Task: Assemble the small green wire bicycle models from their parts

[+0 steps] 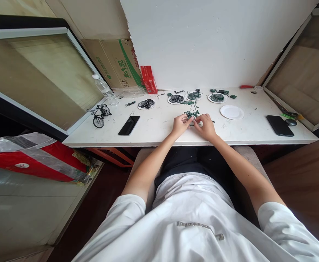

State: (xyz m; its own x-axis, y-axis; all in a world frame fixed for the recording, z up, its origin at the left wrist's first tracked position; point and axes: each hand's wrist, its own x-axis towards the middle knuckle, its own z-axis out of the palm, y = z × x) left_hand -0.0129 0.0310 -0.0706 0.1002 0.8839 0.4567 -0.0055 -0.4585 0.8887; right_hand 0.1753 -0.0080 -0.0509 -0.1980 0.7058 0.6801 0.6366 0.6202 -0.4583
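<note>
Close to the front edge of the white table, a small dark green model bicycle [193,110] is between my two hands. My left hand [180,124] pinches it from the left, around its wheel end. From the right, my right hand [205,126] closes its fingertips on the same end, by the spoked wheel [192,123]. The fingers hide part of the wheel and frame. Behind the hands are paper plates with black parts [176,98], green parts [194,95] and more green parts [217,97]. A finished-looking black model bicycle [99,115] stands at the left.
A bare paper plate [232,112] lies right of my hands. Phones lie at left [129,125] and right [279,126]. Another plate [146,104] holds black wheels. A water bottle [105,89], red box [149,80] and pliers [283,109] are near the edges.
</note>
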